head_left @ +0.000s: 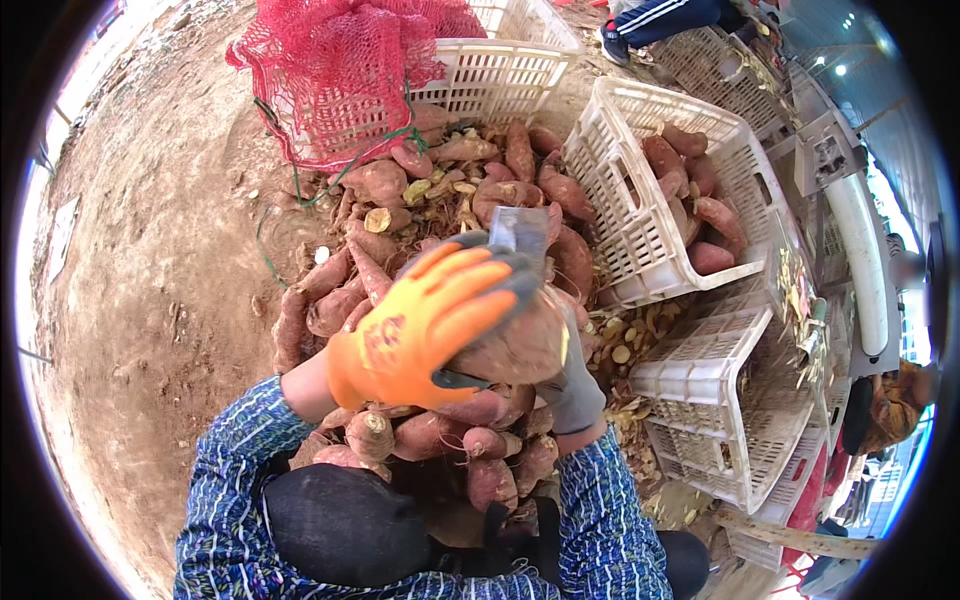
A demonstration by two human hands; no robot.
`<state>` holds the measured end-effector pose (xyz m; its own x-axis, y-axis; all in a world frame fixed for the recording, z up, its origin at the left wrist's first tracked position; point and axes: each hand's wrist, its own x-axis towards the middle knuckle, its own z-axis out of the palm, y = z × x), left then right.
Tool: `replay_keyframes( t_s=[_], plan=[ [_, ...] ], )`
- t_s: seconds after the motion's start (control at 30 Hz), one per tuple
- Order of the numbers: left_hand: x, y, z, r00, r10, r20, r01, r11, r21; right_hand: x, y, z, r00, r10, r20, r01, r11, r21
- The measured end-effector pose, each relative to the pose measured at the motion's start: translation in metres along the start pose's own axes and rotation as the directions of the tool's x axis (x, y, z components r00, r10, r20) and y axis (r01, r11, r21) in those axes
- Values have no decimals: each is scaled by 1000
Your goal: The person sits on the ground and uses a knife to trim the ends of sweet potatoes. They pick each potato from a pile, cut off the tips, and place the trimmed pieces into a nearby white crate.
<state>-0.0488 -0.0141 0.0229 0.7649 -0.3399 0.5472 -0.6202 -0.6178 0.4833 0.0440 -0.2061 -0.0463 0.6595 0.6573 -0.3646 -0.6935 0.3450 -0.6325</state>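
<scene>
My left hand [430, 325], in an orange glove with dark grey fingertips, lies over a large sweet potato [515, 345], its fingers and thumb curved around the left side. My right hand [575, 385], in a grey glove, is closed along the potato's right side; most of its fingers are hidden behind it. A broad metal knife blade [518, 230] sticks out beyond the potato, in line with my right hand; its handle is hidden. Below and around both hands lies a heap of sweet potatoes [432, 437], some with trailing roots.
A white crate [610, 190] with several sweet potatoes stands at the right. Another white crate [500, 75] is at the back, partly under a red mesh bag [340, 75]. More crates [700, 395] lie near right, among cut scraps [635, 345]. A person's leg [665, 20] shows far right.
</scene>
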Motion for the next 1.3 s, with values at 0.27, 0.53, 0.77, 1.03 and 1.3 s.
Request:
replay_keyframes(
  t_s=[0.27, 0.53, 0.77, 1.03, 1.3],
  plan=[
    [-42, 6, 13, 646, -761, 52, 347, 233, -908, -16, 28, 14, 991, -77, 110, 43, 958, 284],
    [-76, -16, 19, 539, -824, 175, 477, 127, -870, -21, 4, 49, 867, -468, 173, 385, 407, -828],
    [-77, 6, 5, 692, -696, 192, 624, 443, -644, -5, -1, 27, 953, -71, 295, 210, -547, -810],
    [-43, -16, 27, 603, -742, 294, 341, -93, -935, -16, -23, 14, 948, -243, -206, 56, 763, -644],
    [213, -48, 23, 930, -337, -149, -138, 57, -989, -23, -70, -16, 783, -485, -388, 304, 844, -442]
  ],
)
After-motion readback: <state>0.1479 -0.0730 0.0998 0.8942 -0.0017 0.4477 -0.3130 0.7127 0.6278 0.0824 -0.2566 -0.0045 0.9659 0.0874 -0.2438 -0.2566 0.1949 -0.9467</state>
